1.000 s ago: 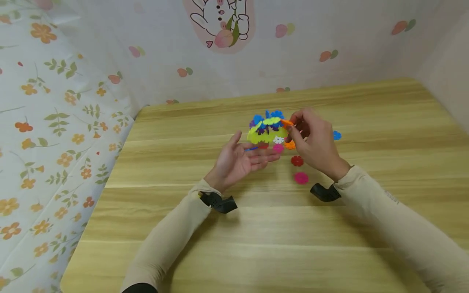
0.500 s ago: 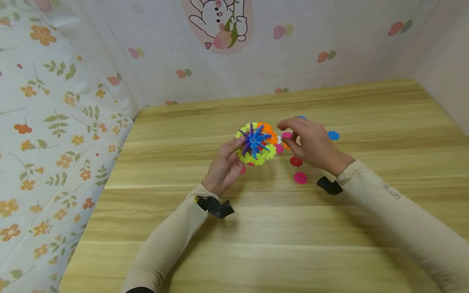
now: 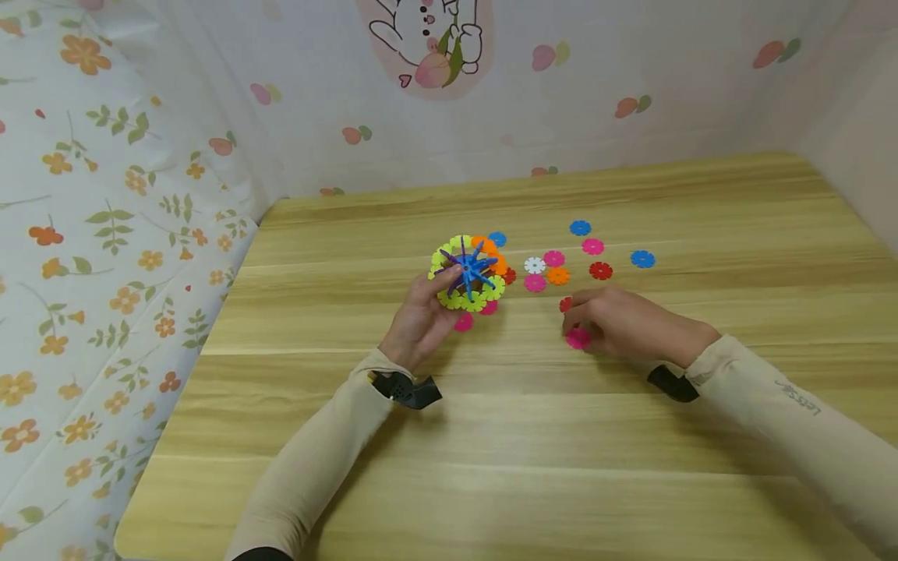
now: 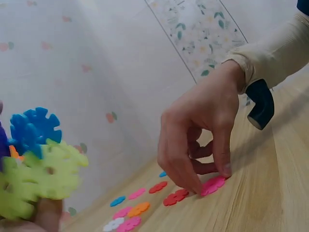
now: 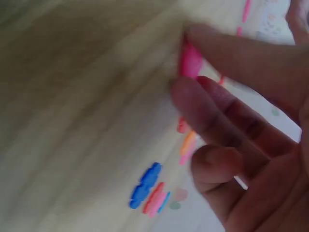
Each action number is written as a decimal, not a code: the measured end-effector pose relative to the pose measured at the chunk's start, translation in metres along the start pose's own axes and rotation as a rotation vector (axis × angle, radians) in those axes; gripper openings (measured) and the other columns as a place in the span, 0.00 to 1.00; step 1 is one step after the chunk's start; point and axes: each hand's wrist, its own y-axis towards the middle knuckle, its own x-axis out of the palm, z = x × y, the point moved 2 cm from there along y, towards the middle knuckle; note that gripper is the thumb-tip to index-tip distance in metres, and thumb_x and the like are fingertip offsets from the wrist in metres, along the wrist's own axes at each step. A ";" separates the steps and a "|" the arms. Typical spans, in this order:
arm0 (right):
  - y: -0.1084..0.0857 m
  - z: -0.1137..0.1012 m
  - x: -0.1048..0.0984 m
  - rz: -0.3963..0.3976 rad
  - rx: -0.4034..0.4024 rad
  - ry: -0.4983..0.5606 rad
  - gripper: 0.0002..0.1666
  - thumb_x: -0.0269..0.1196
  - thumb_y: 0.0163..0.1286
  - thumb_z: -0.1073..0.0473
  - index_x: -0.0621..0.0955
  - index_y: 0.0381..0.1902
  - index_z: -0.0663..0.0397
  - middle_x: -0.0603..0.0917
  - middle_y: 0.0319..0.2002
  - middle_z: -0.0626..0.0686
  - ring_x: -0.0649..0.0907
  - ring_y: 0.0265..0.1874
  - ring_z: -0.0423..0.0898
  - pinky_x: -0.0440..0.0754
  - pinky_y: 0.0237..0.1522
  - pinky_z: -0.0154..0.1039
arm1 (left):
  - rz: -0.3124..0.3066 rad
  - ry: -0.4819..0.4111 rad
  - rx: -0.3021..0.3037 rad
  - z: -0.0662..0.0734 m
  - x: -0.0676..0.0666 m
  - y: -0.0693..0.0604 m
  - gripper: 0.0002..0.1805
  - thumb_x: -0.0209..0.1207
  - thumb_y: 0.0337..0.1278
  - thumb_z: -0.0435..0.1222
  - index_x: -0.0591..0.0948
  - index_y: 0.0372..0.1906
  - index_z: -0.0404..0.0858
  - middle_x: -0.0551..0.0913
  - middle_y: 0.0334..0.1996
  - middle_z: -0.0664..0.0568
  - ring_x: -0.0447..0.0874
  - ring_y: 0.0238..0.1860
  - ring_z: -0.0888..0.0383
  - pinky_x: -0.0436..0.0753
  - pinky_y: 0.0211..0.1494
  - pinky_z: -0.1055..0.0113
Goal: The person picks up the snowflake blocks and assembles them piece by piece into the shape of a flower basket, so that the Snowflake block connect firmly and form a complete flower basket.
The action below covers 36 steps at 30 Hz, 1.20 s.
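Observation:
My left hand [image 3: 423, 321] holds a round assembly of interlocking snowflake discs [image 3: 471, 299] above the table, its thumb over the front. Its rim is yellow-green with an orange stretch, and blue and purple discs stick out at the centre. In the left wrist view only part of this assembly [image 4: 48, 174] shows at the lower left. My right hand [image 3: 620, 321] is down at the table and grips the edges of a pink snowflake disc [image 4: 213, 185] between thumb and fingers. Beside its fingertips lies a red disc [image 4: 175, 197], partly hidden by the hand in the head view.
Loose discs lie flat on the wooden table [image 3: 393, 460] beyond my right hand, among them a white one [image 3: 535, 266], an orange one [image 3: 558, 276] and a blue one [image 3: 642, 259]. Several more lie behind and below the assembly, including a pink disc [image 3: 463, 322]. A patterned curtain [image 3: 302, 109] borders the table.
My left hand has taken hold of the assembly, turned its centre toward the camera and drawn it left. My right hand has left the assembly and come down onto the pink disc.

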 end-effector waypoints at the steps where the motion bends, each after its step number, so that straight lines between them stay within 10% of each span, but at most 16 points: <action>1: 0.000 0.001 0.000 -0.001 0.018 0.018 0.15 0.77 0.51 0.68 0.87 0.35 0.48 0.84 0.36 0.46 0.79 0.27 0.34 0.80 0.31 0.28 | 0.006 -0.004 0.005 0.000 0.000 0.000 0.14 0.48 0.73 0.35 0.76 0.57 0.43 0.80 0.51 0.55 0.80 0.53 0.60 0.83 0.57 0.69; 10: 0.005 0.009 -0.002 -0.040 0.051 0.134 0.13 0.75 0.55 0.68 0.88 0.32 0.43 0.81 0.32 0.44 0.75 0.30 0.39 0.78 0.31 0.28 | 0.039 0.082 0.011 -0.003 0.004 -0.001 0.14 0.54 0.66 0.28 0.78 0.54 0.40 0.86 0.45 0.54 0.87 0.46 0.60 0.88 0.49 0.65; 24: 0.021 -0.030 -0.047 0.378 0.063 0.581 0.09 0.66 0.67 0.67 0.85 0.45 0.59 0.85 0.23 0.53 0.83 0.18 0.41 0.82 0.22 0.35 | 0.023 0.205 -0.052 -0.003 0.018 0.000 0.17 0.56 0.67 0.32 0.74 0.59 0.38 0.82 0.45 0.52 0.87 0.43 0.59 0.89 0.45 0.65; 36: 0.035 -0.040 -0.053 0.439 0.153 0.611 0.14 0.66 0.68 0.68 0.85 0.50 0.62 0.88 0.29 0.59 0.87 0.23 0.43 0.87 0.29 0.34 | -0.002 0.268 -0.129 -0.008 0.018 0.006 0.17 0.57 0.66 0.33 0.74 0.57 0.36 0.84 0.42 0.52 0.87 0.39 0.59 0.89 0.41 0.66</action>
